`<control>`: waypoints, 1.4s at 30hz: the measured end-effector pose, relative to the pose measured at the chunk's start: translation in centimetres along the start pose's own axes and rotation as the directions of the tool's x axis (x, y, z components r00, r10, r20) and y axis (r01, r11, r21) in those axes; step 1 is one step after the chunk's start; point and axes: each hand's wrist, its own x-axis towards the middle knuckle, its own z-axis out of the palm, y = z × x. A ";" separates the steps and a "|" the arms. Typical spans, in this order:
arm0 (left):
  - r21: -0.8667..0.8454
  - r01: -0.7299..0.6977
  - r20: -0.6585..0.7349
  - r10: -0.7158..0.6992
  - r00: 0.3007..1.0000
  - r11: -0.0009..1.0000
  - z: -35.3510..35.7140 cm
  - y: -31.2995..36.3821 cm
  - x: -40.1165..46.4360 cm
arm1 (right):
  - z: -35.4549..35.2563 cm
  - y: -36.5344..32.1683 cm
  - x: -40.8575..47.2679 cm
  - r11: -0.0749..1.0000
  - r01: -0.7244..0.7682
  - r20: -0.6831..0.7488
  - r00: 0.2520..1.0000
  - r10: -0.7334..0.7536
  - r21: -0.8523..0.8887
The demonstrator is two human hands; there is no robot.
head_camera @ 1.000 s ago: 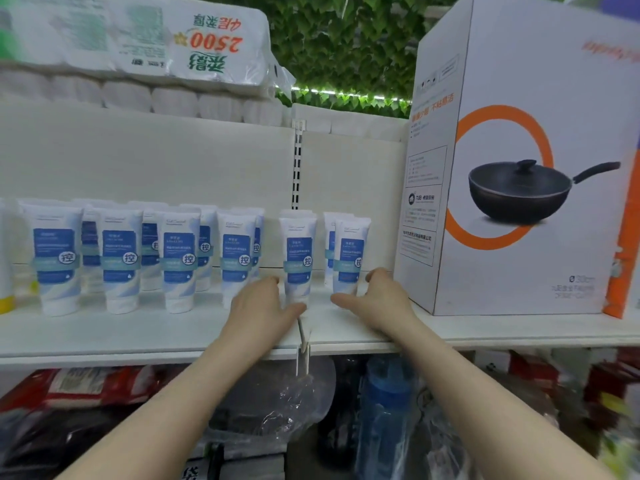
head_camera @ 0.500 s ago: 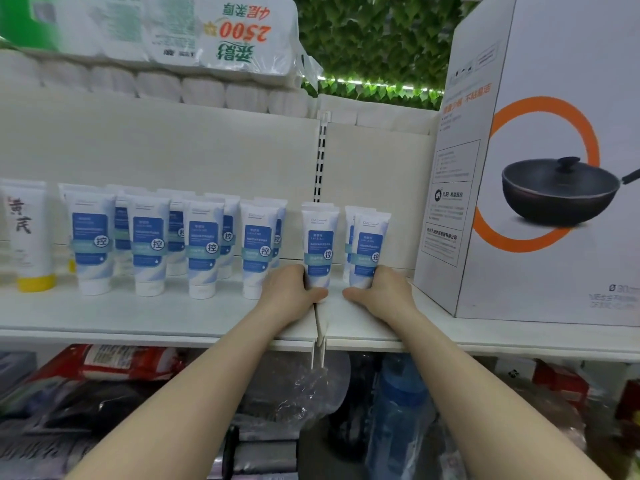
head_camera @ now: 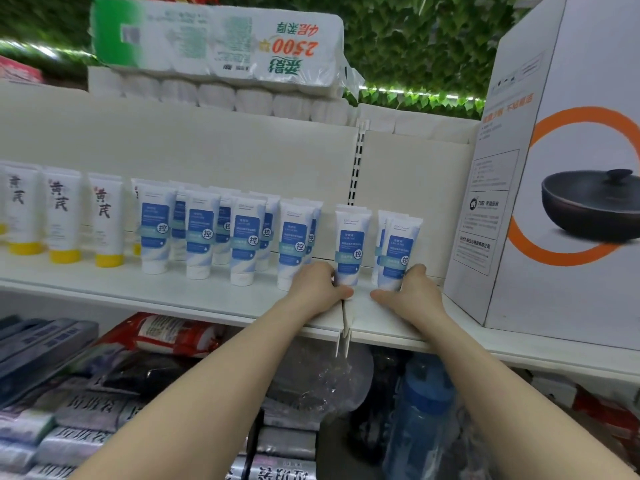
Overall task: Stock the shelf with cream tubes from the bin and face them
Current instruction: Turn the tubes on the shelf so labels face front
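Observation:
Several white cream tubes with blue labels stand upright in rows on the white shelf (head_camera: 145,292). My left hand (head_camera: 317,287) grips the base of one tube (head_camera: 350,247) near the shelf joint, thumb in front of its cap. My right hand (head_camera: 412,292) holds the base of the rightmost front tube (head_camera: 398,252), thumb stretched along the shelf in front of it. Both tubes stand with labels facing outward. More tubes stand behind them. No bin is in view.
White tubes with yellow caps (head_camera: 104,220) stand at the left. A large wok box (head_camera: 561,188) stands on the shelf right of my right hand. Toilet paper packs (head_camera: 214,43) lie on top. Packaged goods and a blue bottle (head_camera: 422,420) fill the lower shelf.
Both hands have closed in on the bases of the two right-hand tubes and stay there. The view has swung left, bringing the yellow-capped tubes into sight.

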 end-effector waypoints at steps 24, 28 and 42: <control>0.051 0.057 -0.248 -0.042 0.968 0.997 -8.7 -11.7 -2.7 | 7.6 -14.5 -4.1 0.985 0.127 -0.039 0.991 -0.132 -0.117; 0.017 0.054 -0.229 -0.049 0.972 0.998 -9.1 -12.1 -1.5 | 8.8 -15.1 -3.0 0.999 0.017 -0.084 0.996 -0.020 -0.043; 0.054 0.009 -0.232 0.004 0.973 0.999 -9.5 -12.3 -2.1 | 8.2 -15.1 -3.1 0.976 0.083 -0.050 0.994 -0.094 -0.201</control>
